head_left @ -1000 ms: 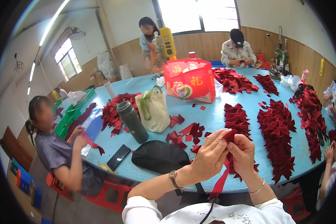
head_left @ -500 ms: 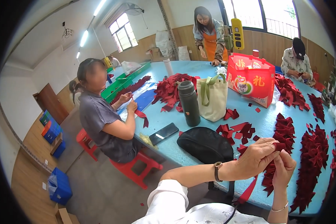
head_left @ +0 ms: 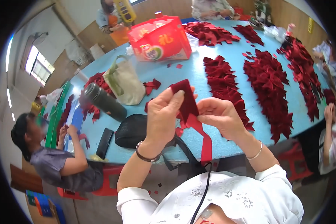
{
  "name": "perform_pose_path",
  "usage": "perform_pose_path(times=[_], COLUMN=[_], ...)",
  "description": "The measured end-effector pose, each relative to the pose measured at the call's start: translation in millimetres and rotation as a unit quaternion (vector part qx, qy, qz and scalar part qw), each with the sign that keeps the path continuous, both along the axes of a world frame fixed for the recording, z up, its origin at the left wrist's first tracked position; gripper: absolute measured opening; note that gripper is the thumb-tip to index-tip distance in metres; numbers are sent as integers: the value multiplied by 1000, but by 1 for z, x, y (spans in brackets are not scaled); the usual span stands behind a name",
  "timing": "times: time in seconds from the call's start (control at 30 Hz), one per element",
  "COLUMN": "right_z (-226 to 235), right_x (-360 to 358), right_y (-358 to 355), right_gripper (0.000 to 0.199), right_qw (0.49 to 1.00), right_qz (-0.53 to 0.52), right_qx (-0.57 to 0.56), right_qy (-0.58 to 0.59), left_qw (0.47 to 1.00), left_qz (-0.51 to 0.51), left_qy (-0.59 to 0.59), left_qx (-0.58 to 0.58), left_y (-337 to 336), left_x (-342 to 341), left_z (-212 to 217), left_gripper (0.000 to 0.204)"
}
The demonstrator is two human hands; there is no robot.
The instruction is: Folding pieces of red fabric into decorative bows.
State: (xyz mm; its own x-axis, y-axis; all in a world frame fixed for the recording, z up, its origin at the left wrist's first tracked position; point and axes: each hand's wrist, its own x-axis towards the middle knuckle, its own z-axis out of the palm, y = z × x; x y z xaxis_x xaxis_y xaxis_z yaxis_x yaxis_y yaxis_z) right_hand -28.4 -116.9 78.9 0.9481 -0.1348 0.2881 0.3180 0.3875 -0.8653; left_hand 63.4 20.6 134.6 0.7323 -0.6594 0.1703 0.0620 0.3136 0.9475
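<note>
Red fabric piece (head_left: 186, 102) pinched by left hand (head_left: 164, 115) and right hand (head_left: 220, 119), above blue table (head_left: 220, 143) near edge.

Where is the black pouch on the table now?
In the head view, the black pouch lies at the blue table's near edge, left of the left hand, beside the phone.

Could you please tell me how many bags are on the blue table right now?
3: a red gift bag at the far side, a beige cloth bag beside the dark flask, and a black bag at the near edge by the left hand. Others may be hidden.
</note>
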Motion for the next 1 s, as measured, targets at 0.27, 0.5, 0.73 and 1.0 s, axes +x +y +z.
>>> perform_pose_path(times=[0.27, 0.5, 0.73, 1.0], right_z=[-8, -4, -5, -10], right_x=[-13, -7, -15, -23], right_y=[-10, -2, -12, -15], right_gripper=[26, 21, 16, 16], right_qw=[996, 994, 991, 997], right_qz=[0, -92, -128, -51], right_qx=[85, 50, 14, -39], right_qy=[15, -11, -25, -35], left_qw=[1000, 992, 983, 984], left_qz=[-12, 27, 41, -156], left_qy=[6, -118, -181, 74], left_qx=[-16, -22, 8, 40], left_y=[-9, -17, 1, 18], left_x=[-13, -25, -9, -3], left_z=[-8, -19, -27, -2], left_gripper=[25, 25, 26, 34])
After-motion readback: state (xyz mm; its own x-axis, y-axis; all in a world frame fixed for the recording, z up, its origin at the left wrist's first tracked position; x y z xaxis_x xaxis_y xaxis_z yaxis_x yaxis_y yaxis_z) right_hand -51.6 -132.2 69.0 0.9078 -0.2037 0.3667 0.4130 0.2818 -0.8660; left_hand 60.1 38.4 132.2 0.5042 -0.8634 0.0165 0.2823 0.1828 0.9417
